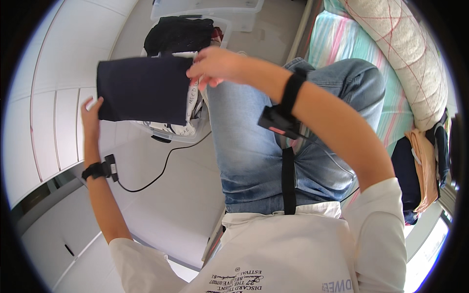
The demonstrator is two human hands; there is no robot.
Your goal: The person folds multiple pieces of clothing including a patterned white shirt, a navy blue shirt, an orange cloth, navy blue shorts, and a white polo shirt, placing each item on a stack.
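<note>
A folded dark navy garment (144,89) spans the space between my two hands, above a clear plastic storage box (183,138). My left hand (91,115) grips its left edge near the lower corner. At the upper right edge, the fingers of my right hand (212,67) hold the cloth. Beneath it, white printed fabric (192,102) shows inside the box, mostly hidden by the navy piece. A black folded cloth (177,34) lies in the far part of the box, with a bit of dark red checked fabric (217,34) beside it.
A clear plastic lid or second box (207,8) lies beyond. White cabinet doors (55,95) stand at left. On the right, a striped bed (342,36) bears a rolled quilted mat (399,47) and stacked clothes (421,168). A black cable (165,164) runs from my left wrist device (100,170).
</note>
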